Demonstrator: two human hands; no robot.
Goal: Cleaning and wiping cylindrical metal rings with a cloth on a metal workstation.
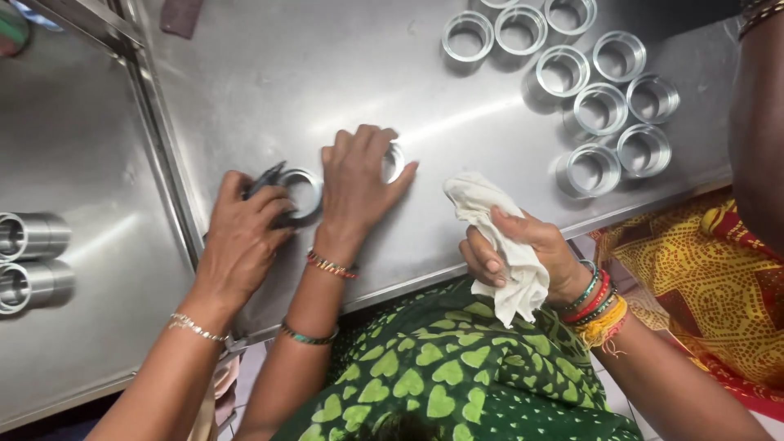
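Observation:
My left hand [355, 189] lies flat on the steel table [269, 73], its fingers over a shiny metal ring [397, 161] that is mostly hidden. A crumpled white cloth [498, 245] is gripped in my right hand [523, 249], which hovers at the table's front edge above my green heart-patterned garment. Just left of my left hand, another person's hand [243, 237] with a silver bracelet holds a second metal ring [302, 194] and a dark object [265, 175].
Several polished metal rings [600, 106] stand grouped at the table's back right. Two metal cylinders [28, 261] lie on a lower steel surface at the left. A person in a yellow and red garment [719, 278] stands at the right.

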